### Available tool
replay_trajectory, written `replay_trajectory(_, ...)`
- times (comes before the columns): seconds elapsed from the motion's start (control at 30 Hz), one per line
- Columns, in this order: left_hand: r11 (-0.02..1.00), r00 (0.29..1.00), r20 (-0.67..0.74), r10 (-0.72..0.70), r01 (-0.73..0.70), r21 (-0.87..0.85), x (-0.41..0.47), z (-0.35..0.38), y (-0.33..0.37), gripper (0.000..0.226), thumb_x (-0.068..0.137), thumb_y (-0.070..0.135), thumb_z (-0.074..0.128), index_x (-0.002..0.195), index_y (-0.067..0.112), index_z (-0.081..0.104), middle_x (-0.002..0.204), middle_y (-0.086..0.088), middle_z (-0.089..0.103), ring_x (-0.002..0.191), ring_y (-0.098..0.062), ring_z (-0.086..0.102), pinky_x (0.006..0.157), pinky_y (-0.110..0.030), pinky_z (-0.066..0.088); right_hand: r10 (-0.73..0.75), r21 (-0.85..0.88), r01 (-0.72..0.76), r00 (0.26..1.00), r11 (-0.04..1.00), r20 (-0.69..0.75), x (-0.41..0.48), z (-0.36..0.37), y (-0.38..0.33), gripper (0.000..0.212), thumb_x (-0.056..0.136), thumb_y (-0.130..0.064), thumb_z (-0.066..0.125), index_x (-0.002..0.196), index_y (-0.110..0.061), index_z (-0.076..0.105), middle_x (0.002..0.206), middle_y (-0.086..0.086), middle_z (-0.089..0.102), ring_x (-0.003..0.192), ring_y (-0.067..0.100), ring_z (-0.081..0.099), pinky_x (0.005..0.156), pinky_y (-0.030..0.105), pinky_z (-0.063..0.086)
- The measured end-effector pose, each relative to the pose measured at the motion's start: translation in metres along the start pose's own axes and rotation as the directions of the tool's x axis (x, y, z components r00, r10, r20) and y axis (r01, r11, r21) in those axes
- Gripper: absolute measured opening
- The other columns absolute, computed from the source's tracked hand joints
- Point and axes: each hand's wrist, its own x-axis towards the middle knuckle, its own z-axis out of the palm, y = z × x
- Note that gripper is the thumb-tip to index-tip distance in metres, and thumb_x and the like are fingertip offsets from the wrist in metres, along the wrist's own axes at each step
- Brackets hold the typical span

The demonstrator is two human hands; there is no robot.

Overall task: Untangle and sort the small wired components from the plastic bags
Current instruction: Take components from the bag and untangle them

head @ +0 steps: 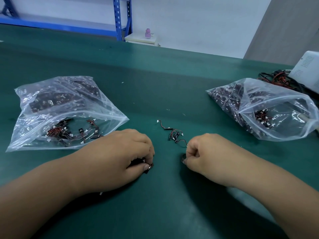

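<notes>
Two clear plastic bags lie on the green table [155, 80]. The left bag [58, 109] holds loose wired components with black parts, red and black wires and white plugs. The right bag [265, 109] is packed with many more. Between my hands a small tangle of wired components [174, 132] lies on the table. My left hand [124, 152] pinches a small black component [148, 167] between thumb and fingers. My right hand [200, 153] is curled and pinches a thin wire that runs up to the tangle.
A bundle of red and black cables [279, 80] and a white box [307, 71] sit at the far right edge. Behind the table stand a blue shelf post [119, 18] and a white cabinet with a pink bottle [148, 33].
</notes>
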Motion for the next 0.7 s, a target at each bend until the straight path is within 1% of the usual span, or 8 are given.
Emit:
replay_trajectory(0.1, 1.000, 1.000, -0.022, -0.011, 0.010, -0.027, -0.001, 0.000, 0.001, 0.004, 0.087, 0.037, 0.058, 0.088, 0.036, 0.062, 0.107, 0.026, 0.057, 0.102, 0.002, 0.053, 0.086, -0.026, 0.047, -0.018, 0.069, 0.025, 0.996, 0.997, -0.090, 0.007, -0.008, 0.009, 0.016, 0.079, -0.031, 0.067, 0.069, -0.019, 0.064, 0.061, -0.012, 0.064, 0.051, 0.007, 0.054, 0.055, 0.030, 0.052)
replay_trajectory(0.2, 0.998, 0.998, -0.059, -0.029, 0.025, -0.057, 0.000, -0.001, 0.002, 0.008, 0.088, 0.039, 0.056, 0.088, 0.036, 0.063, 0.112, 0.027, 0.054, 0.103, 0.004, 0.053, 0.087, -0.020, 0.044, 0.053, 0.302, 0.031, 0.963, 0.953, -0.264, 0.016, -0.009, 0.017, 0.022, 0.082, -0.026, 0.072, 0.062, -0.019, 0.064, 0.047, -0.012, 0.056, 0.039, 0.006, 0.040, 0.040, 0.016, 0.033)
replay_trajectory(0.33, 0.998, 0.997, -0.070, -0.032, 0.028, -0.057, 0.001, -0.005, 0.004, 0.008, 0.088, 0.038, 0.055, 0.088, 0.035, 0.063, 0.108, 0.025, 0.055, 0.095, 0.007, 0.054, 0.080, -0.008, 0.038, 0.124, 0.450, 0.035, 0.940, 0.893, -0.319, 0.025, 0.005, 0.024, 0.023, 0.089, -0.028, 0.069, 0.068, -0.021, 0.067, 0.061, -0.002, 0.064, 0.042, 0.005, 0.040, 0.042, 0.016, 0.033)
replay_trajectory(0.43, 1.000, 0.999, -0.050, -0.021, 0.020, -0.019, 0.001, -0.006, 0.003, 0.009, 0.089, 0.040, 0.058, 0.094, 0.035, 0.063, 0.106, 0.024, 0.058, 0.098, 0.004, 0.056, 0.084, -0.019, 0.044, 0.152, 0.504, 0.040, 0.930, 0.863, -0.334, 0.027, 0.009, 0.028, 0.020, 0.091, -0.021, 0.065, 0.071, -0.024, 0.068, 0.063, -0.008, 0.064, 0.046, 0.003, 0.044, 0.046, 0.015, 0.035)
replay_trajectory(0.5, 1.000, 0.999, -0.029, -0.024, 0.024, 0.018, -0.001, -0.006, 0.003, 0.019, 0.088, 0.046, 0.057, 0.103, 0.035, 0.063, 0.109, 0.024, 0.058, 0.104, 0.001, 0.056, 0.090, -0.028, 0.047, 0.156, 0.511, 0.045, 0.926, 0.859, -0.343, 0.026, 0.009, 0.029, 0.019, 0.089, -0.016, 0.066, 0.074, -0.027, 0.068, 0.064, -0.013, 0.064, 0.049, 0.003, 0.046, 0.050, 0.020, 0.039)
replay_trajectory(0.57, 0.998, 0.999, 0.003, -0.038, 0.038, 0.041, -0.002, -0.007, 0.003, 0.031, 0.084, 0.052, 0.055, 0.111, 0.038, 0.059, 0.113, 0.025, 0.056, 0.108, 0.000, 0.053, 0.093, -0.032, 0.046, 0.063, 0.436, 0.122, 0.920, 0.891, -0.388, 0.020, 0.010, 0.022, 0.016, 0.087, -0.016, 0.066, 0.079, -0.029, 0.069, 0.068, -0.017, 0.064, 0.054, 0.003, 0.050, 0.055, 0.021, 0.042)
replay_trajectory(0.63, 0.997, 0.999, 0.026, -0.043, 0.042, 0.065, -0.002, -0.006, 0.003, 0.034, 0.082, 0.054, 0.054, 0.114, 0.041, 0.055, 0.115, 0.026, 0.054, 0.109, 0.000, 0.050, 0.095, -0.032, 0.045, -0.169, 0.256, 0.299, 0.887, 0.919, -0.430, 0.009, 0.011, 0.008, 0.011, 0.087, -0.022, 0.063, 0.091, -0.029, 0.071, 0.080, -0.017, 0.065, 0.073, 0.005, 0.058, 0.069, 0.027, 0.047)
replay_trajectory(0.7, 0.996, 0.999, 0.022, -0.044, 0.042, 0.076, 0.000, -0.004, 0.003, 0.030, 0.086, 0.054, 0.053, 0.114, 0.042, 0.054, 0.112, 0.026, 0.053, 0.106, -0.001, 0.049, 0.094, -0.032, 0.045, -0.370, 0.051, 0.407, 0.870, 0.912, -0.326, 0.002, 0.015, -0.005, 0.022, 0.090, -0.029, 0.057, 0.107, -0.028, 0.071, 0.101, -0.014, 0.065, 0.093, 0.017, 0.059, 0.083, 0.036, 0.048)
